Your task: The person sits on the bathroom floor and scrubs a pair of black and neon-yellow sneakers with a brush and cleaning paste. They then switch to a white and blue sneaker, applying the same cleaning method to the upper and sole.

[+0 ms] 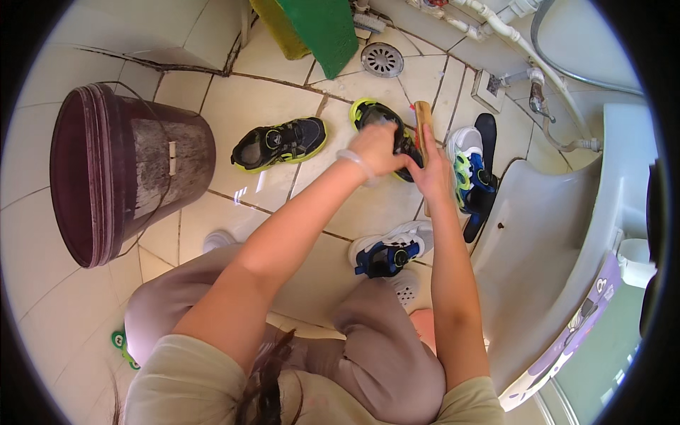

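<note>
A black sneaker with yellow-green trim (366, 109) lies under both of my hands. My left hand (378, 149), blurred and wearing a translucent bracelet, is over its opening; whether it grips anything cannot be told. My right hand (431, 170) is at the shoe's other end, its thumb near the left hand and its fingers over a long wooden strip (423, 114). Its hold is partly hidden. The matching black sneaker (280, 142) stands to the left. Two white and blue sneakers sit nearby, one (466, 164) right of my right hand, the other (392, 249) below the hands.
A dark red bucket (172, 159) lies on its side at the left. A floor drain (382, 59) and a green object (324, 37) are at the top. White pipes (499, 24) and a white ceramic basin (531, 223) line the right. A black elongated object (485, 130) borders the right sneaker.
</note>
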`<action>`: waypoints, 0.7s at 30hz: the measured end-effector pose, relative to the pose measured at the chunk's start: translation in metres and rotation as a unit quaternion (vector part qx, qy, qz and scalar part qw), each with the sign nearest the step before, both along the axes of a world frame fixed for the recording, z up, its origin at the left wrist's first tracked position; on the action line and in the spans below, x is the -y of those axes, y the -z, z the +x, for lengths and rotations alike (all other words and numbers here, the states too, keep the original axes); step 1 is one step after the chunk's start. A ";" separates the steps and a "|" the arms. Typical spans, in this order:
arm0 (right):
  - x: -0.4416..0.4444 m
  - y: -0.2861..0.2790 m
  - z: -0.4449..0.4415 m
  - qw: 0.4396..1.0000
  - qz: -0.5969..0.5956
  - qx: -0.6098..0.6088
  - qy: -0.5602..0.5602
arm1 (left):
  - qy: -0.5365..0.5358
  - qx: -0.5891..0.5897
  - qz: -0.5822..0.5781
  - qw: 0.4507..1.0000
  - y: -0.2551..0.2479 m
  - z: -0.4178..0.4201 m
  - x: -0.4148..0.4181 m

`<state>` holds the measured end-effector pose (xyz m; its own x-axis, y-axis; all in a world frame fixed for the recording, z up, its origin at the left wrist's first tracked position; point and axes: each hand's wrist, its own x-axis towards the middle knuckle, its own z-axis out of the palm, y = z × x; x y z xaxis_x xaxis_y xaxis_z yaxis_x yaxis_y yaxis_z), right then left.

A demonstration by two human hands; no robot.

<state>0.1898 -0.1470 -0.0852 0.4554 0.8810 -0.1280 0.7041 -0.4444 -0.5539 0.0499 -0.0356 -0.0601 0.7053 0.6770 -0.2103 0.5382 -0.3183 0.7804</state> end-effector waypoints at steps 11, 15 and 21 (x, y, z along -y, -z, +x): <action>0.002 -0.012 0.028 0.970 0.154 0.087 0.164 | -0.181 -0.288 -0.141 0.930 -0.003 -0.181 -0.076; -0.006 -0.043 -0.019 0.959 0.253 -0.055 0.119 | -0.247 0.144 -0.462 0.839 0.042 -0.175 -0.054; -0.037 -0.023 -0.089 0.985 0.152 -0.071 -0.042 | -0.260 0.375 -0.662 0.595 0.056 -0.113 -0.050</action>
<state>0.1006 -0.1104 -0.0619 0.3755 0.9223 0.0909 0.6376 -0.1859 -0.7476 -0.0631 0.0143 -0.1165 0.7053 0.4353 -0.5596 -0.3617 0.8998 0.2441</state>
